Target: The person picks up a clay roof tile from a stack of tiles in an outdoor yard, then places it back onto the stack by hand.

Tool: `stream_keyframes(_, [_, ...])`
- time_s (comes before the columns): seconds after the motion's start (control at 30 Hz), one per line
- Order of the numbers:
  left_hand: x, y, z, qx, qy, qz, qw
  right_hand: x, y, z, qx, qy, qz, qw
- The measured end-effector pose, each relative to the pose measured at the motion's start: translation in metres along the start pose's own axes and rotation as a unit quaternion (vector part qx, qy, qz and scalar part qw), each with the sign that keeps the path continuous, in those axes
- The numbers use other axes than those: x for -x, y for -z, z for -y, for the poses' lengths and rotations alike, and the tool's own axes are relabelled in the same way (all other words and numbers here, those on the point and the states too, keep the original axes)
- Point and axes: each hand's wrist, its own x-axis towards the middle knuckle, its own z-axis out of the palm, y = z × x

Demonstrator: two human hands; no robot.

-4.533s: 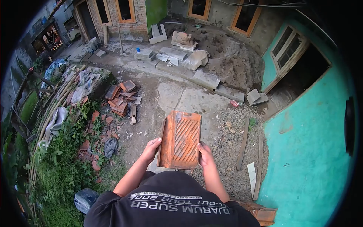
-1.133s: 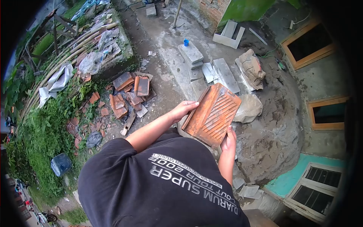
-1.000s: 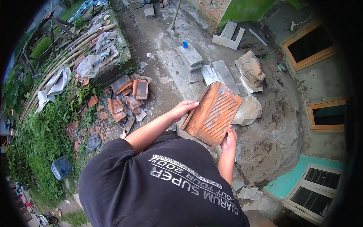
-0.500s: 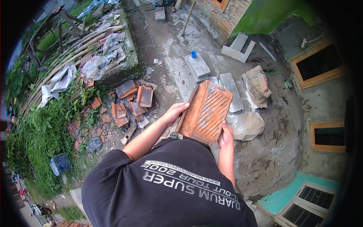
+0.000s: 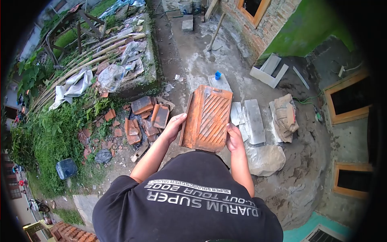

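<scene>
In the upper middle of the frame you see a blue cup on a grey block; at upper left, bamboo poles, with weeds lower down. Toward lower left you have a blue container and a motorbike, at right a brown sack and orange-framed windows
</scene>
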Motion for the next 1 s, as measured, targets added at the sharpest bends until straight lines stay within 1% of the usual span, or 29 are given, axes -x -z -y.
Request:
stream_keyframes(0.03, [-0.009, -0.003, -0.004, 0.002, 0.011, -0.022, 1.000, -0.014, 0.004, 0.008, -0.003, -0.014, 0.016, 1.000])
stream_keyframes(0.13, [-0.038, -0.010, -0.017, 0.013, 0.004, -0.049, 0.999, -0.059, 0.008, 0.028, -0.001, -0.037, 0.020, 0.999])
stream_keyframes(0.3, [-0.073, -0.010, -0.035, 0.020, -0.018, -0.074, 0.997, -0.114, 0.001, 0.057, 0.001, -0.055, 0.064, 0.996])
stream_keyframes(0.37, [-0.083, -0.001, -0.046, 0.024, -0.018, -0.081, 0.996, -0.140, -0.007, 0.059, 0.003, -0.063, 0.067, 0.996])
stream_keyframes(0.47, [-0.100, -0.002, -0.053, 0.043, -0.041, -0.101, 0.993, -0.165, -0.010, 0.072, 0.014, -0.065, 0.082, 0.994])
stream_keyframes(0.57, [-0.111, 0.001, -0.065, 0.048, -0.038, -0.123, 0.990, -0.191, -0.017, 0.079, 0.033, -0.085, 0.096, 0.991])
stream_keyframes(0.6, [-0.123, 0.013, -0.076, 0.053, -0.036, -0.122, 0.991, -0.209, -0.026, 0.079, 0.037, -0.087, 0.092, 0.991])
stream_keyframes(0.67, [-0.138, 0.013, -0.082, 0.051, -0.051, -0.128, 0.989, -0.226, -0.032, 0.086, 0.030, -0.100, 0.085, 0.991])
stream_keyframes(0.73, [-0.154, 0.017, -0.089, 0.065, -0.048, -0.124, 0.989, -0.244, -0.035, 0.092, 0.025, -0.094, 0.087, 0.991])
stream_keyframes(0.8, [-0.173, 0.027, -0.095, 0.090, -0.040, -0.121, 0.988, -0.267, -0.036, 0.094, 0.026, -0.114, 0.085, 0.990])
stream_keyframes(0.83, [-0.189, 0.045, -0.109, 0.071, -0.039, -0.119, 0.990, -0.290, -0.049, 0.094, 0.029, -0.116, 0.080, 0.990])
stream_keyframes(0.93, [-0.226, 0.072, -0.117, 0.051, -0.055, -0.130, 0.989, -0.331, -0.057, 0.090, 0.046, -0.108, 0.080, 0.990])
stream_keyframes(1.0, [-0.250, 0.093, -0.130, 0.052, -0.064, -0.114, 0.990, -0.363, -0.067, 0.085, 0.049, -0.090, 0.082, 0.991])
